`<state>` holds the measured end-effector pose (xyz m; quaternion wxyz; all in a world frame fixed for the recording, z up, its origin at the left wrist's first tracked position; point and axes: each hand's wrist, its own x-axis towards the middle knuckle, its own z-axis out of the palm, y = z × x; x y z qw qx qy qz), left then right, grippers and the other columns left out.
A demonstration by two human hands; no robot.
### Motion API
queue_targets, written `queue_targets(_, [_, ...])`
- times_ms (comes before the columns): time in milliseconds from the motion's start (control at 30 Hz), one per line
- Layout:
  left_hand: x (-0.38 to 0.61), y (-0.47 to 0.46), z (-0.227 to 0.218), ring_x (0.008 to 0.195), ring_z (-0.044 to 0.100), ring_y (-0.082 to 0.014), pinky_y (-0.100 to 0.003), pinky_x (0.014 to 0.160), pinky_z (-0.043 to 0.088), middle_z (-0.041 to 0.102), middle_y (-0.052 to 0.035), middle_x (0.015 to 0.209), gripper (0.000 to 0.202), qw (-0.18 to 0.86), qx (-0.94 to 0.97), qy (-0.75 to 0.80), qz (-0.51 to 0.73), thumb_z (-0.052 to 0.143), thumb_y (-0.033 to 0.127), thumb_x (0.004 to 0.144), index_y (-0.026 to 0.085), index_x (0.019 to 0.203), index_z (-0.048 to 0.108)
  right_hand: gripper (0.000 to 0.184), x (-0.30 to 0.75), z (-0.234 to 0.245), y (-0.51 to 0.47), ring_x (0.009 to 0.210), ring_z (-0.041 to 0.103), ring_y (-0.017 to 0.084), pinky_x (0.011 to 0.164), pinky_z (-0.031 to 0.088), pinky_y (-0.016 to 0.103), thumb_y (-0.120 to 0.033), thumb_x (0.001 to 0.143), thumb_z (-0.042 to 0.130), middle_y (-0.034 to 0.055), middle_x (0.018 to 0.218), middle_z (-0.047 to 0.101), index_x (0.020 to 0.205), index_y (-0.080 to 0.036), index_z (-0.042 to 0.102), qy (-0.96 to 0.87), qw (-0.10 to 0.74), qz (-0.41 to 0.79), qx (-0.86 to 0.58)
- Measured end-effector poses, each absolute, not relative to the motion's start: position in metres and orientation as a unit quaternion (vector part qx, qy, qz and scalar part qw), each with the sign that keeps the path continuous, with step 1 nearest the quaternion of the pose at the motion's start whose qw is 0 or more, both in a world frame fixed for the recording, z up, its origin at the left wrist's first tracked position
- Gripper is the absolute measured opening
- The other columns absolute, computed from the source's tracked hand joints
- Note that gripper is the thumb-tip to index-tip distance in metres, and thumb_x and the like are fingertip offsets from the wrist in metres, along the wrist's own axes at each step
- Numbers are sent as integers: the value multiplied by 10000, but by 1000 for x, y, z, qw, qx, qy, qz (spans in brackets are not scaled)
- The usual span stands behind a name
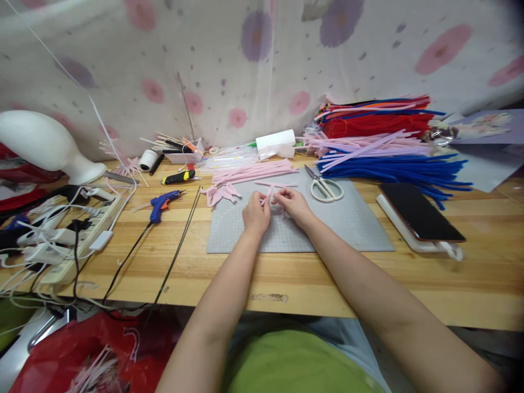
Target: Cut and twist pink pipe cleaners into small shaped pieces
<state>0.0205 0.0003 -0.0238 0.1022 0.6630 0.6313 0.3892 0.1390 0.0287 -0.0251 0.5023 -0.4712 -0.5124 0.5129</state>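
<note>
My left hand (256, 214) and my right hand (293, 206) meet over the grey cutting mat (352, 224), both pinched on one bent pink pipe cleaner (271, 194). Just left of my hands lie some finished pink loop shapes (223, 193). A bundle of straight pink pipe cleaners (251, 172) rests at the mat's far edge. White-handled scissors (325, 188) lie on the mat to the right of my right hand.
Stacks of blue, pink and red pipe cleaners (385, 142) fill the back right. A phone (420, 212) lies on a white stand at the right. A blue glue gun (162, 203), a box cutter (178, 177), a power strip (65, 229) and a white mannequin head (45, 144) are on the left.
</note>
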Motion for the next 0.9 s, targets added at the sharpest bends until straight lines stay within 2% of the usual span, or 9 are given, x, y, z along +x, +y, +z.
queue_targets(100, [23,-1,-23,734,570,-147,-261,631,384,599,-30,841,104,105,671,628,380,399,291,838,205,838,457,270,141,-22,29,488,419,67,448,292,198,-392,584,623,-4,622,598,641,-176,471,-501,517,521,-459])
queue_targets(233, [21,-1,-26,667,590,-110,-252,667,414,628,0,864,68,195,676,588,400,388,211,829,218,875,438,309,142,-22,31,419,354,53,397,257,186,-411,577,626,-41,575,566,693,-198,435,-463,508,565,-456])
queue_targets(300, [20,0,-28,623,593,-102,-250,667,427,638,14,813,85,240,669,570,412,382,187,824,222,885,430,325,143,-24,33,392,341,54,380,271,184,-411,573,627,-73,513,507,705,-212,406,-437,511,584,-454])
queue_targets(433, [21,0,-32,594,593,-119,-256,635,439,614,28,654,114,279,658,571,404,403,214,822,225,925,450,310,144,-27,36,413,414,67,403,346,191,-408,602,614,-91,479,439,698,-219,389,-441,522,576,-448])
queue_targets(600, [24,1,-31,675,613,-126,-266,654,458,646,-20,873,295,271,656,576,405,484,302,804,226,1088,460,290,142,-28,32,463,474,71,441,398,205,-412,627,605,-70,560,505,709,-213,410,-496,504,551,-442])
queue_targets(800, [23,3,-29,1006,565,-171,-304,834,435,599,-70,1122,321,188,699,570,388,356,235,861,213,1139,516,349,143,-27,32,450,471,67,404,346,180,-376,578,657,-86,560,502,780,-212,424,-463,535,548,-447])
queue_targets(900, [24,1,-26,1003,559,-159,-288,844,427,612,-59,1101,327,174,724,551,378,355,232,864,213,1136,537,398,147,-25,33,465,473,60,421,347,180,-391,555,689,-71,592,526,841,-203,486,-435,541,579,-428])
